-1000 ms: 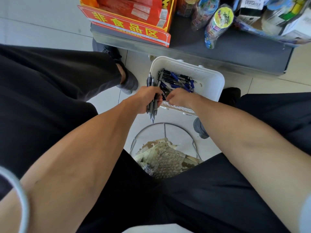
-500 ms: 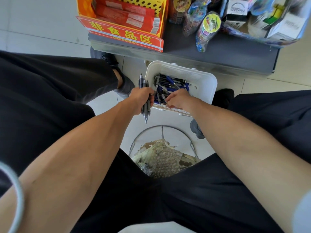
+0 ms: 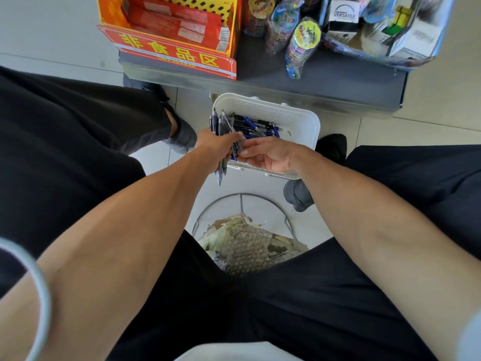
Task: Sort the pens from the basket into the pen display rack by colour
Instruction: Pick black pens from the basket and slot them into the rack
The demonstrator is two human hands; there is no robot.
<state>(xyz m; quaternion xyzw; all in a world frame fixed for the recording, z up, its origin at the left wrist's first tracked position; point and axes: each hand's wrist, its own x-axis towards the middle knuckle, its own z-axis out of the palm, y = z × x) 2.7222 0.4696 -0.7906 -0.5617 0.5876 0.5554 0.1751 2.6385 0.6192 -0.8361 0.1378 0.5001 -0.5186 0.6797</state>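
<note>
Left hand: I see my left hand curled tight round a bundle of pens, held over the near-left corner of the basket.
Bundle axis: it runs far to near, with the top ends on the far side of the fist and the tips sticking out on the near side, towards me.
Single pen: one pen sits between my two hands, touching the right side of the bundle. I judge it lies roughly along the bundle, though part of it is hidden.
Right hand: my right hand is just right of the left, reaching leftward, with thumb and fingertips pinching that single pen.
Loose pens: the rest lie in the basket on the far side of both hands, mostly left to right, blue and dark.
Basket: the white basket stands on the floor, far and right of the bundle.
Nearer hand: I judge the right hand is closer to the loose pens.
Rack: not in view.
</note>
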